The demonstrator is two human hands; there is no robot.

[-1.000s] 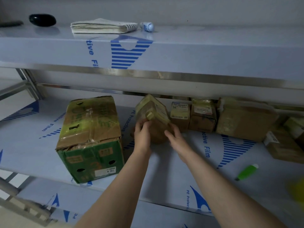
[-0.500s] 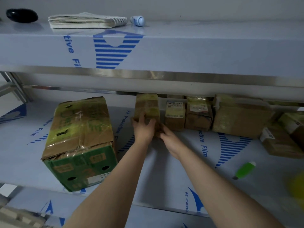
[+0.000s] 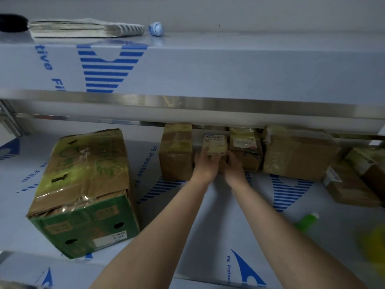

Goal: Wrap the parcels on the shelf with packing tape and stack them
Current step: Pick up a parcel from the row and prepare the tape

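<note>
Film-covered shelf; left hand and right hand snug around labelled parcel, base hidden.

**Seven boxes, two hands, five loose bits**

Hands: two, the left hand and the right hand.

Shelves: two, the lower shelf under the hands and the upper shelf above them.

Cardboard boxes: seven.
- One small box sits between the hands.
- One tall box is just left of the left hand.
- One big green box is further left.
- One labelled box and one wide box are right of the right hand.
- Two end boxes are far right.

Above the hands: one notebook, one white-and-blue ball, one black thing.

Right of the right forearm: one green tube, one yellow blur.
</note>
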